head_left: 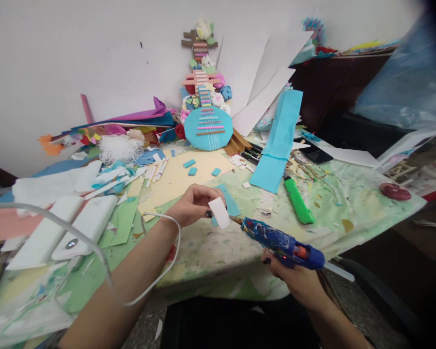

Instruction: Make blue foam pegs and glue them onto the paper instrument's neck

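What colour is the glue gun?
The glue gun in the right hand is mostly blue, seen in the head view.

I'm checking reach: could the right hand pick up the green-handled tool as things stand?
Probably not straight away: the right hand is gripping the blue glue gun, though the green-handled tool lies close by, its handle uncovered.

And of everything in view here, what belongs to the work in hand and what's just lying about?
In use:
small white piece, in the left hand
blue glue gun, in the right hand, tip close to the piece

Apparently just lying about:
green-handled tool
black phone
tangle of white string
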{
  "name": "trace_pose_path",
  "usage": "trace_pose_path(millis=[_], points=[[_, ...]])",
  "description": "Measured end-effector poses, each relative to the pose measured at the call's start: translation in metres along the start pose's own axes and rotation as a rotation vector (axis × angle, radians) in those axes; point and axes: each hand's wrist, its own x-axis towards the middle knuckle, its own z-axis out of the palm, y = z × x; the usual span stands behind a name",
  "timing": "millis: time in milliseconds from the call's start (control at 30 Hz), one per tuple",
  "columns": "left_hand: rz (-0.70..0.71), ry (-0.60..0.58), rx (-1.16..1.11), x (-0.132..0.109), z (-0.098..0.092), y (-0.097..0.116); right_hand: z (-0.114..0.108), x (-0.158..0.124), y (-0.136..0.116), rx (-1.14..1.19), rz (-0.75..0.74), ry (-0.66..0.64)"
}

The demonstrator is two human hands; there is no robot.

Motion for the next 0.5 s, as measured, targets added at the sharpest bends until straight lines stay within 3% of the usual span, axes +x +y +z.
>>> trace_pose_path(millis=[500], points=[[0.026,0.055,-0.045,0.0,0.0,-0.002,0.0,-0.003,0.01,0.034,-0.039,0.021]])
